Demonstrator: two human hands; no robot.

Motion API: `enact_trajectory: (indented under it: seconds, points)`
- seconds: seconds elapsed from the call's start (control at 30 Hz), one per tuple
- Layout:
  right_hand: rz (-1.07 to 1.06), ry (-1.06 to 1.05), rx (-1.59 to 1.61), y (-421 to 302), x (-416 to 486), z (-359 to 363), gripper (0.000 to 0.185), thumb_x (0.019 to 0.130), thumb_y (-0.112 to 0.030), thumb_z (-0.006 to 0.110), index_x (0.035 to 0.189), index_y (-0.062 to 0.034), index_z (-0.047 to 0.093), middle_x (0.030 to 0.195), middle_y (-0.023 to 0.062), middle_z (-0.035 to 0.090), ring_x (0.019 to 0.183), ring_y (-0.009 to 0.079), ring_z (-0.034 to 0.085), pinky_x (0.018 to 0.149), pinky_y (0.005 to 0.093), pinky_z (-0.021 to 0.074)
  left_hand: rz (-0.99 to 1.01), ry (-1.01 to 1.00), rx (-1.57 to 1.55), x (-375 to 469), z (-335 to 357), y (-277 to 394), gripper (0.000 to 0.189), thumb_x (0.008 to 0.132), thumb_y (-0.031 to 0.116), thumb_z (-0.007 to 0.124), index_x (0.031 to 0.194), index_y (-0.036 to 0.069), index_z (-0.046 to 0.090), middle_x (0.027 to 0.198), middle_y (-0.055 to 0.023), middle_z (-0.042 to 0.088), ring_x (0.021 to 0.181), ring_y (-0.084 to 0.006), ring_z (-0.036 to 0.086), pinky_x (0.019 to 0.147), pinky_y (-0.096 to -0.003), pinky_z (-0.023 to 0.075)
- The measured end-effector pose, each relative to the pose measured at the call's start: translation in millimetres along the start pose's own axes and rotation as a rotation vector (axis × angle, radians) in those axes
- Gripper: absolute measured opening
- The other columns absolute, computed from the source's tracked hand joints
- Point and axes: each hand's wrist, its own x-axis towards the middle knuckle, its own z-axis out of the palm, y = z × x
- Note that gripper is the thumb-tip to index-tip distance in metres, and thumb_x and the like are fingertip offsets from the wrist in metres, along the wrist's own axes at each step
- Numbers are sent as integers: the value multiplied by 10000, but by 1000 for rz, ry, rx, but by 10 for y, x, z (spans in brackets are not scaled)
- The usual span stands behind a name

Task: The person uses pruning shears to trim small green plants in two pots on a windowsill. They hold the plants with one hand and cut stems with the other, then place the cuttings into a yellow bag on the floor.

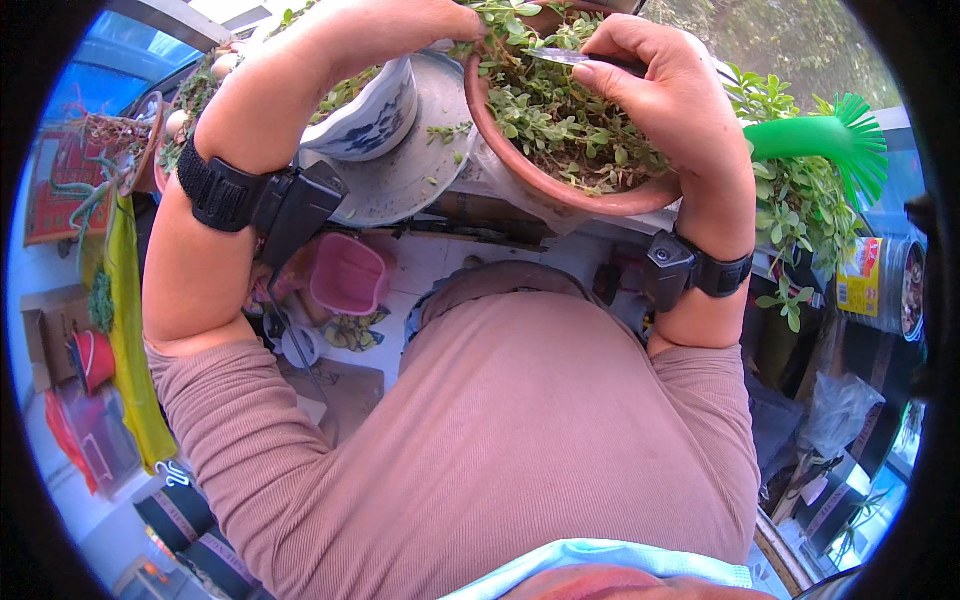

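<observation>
My left hand (420, 21) reaches along the top edge of the view and is partly cut off. Its tip touches leafy green stems (517, 22) at the left rim of a round terracotta-coloured pot (510, 169); whether the fingers close on them is hidden. Over the pot, my right hand (649, 64) grips a small knife (559, 55) by its dark handle, the blade pointing left towards those stems. Low succulent-like plants (547, 112) fill the pot, with brown soil showing at the lower right. Both forearms wear black strapped devices.
Left of the pot, a blue-and-white ceramic planter (375, 112) stands on a grey round tray (397, 191) with a loose sprig (448, 133). A green fringed plastic piece (817, 139) and trailing plant (802, 202) are at right. Below are a pink basin (349, 274) and a clear plastic tub (889, 289).
</observation>
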Motion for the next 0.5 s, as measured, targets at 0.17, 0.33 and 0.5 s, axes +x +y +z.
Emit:
enact_trajectory:
  seconds: [0.17, 0.33, 0.5]
  points:
    - [-55, 6, -57, -41, 55, 42, 135, 906, -84, 710, 965, 29, 664, 809, 5, 640, 778, 71, 559, 721, 250, 474, -24, 10, 32, -22, -15, 18, 252, 832, 145, 678, 1010, -34, 680, 844, -88, 684, 818, -163, 618, 746, -321, 488]
    - [17, 66, -75, -241, 49, 37, 101, 835, -35, 718, 881, 31, 658, 745, 153, 665, 686, 192, 642, 657, 330, 502, 31, 3, 0, 22, 1, -40, 235, 843, 135, 677, 1008, -32, 681, 843, -68, 680, 818, -144, 609, 750, -305, 482]
    - [45, 62, 20, -349, 72, 53, 117, 830, -58, 725, 876, 28, 659, 745, 174, 656, 679, 239, 650, 651, 344, 501, 72, -25, -97, 58, 24, -82, 208, 855, 112, 673, 1009, -29, 684, 849, -37, 675, 817, -115, 594, 746, -283, 475]
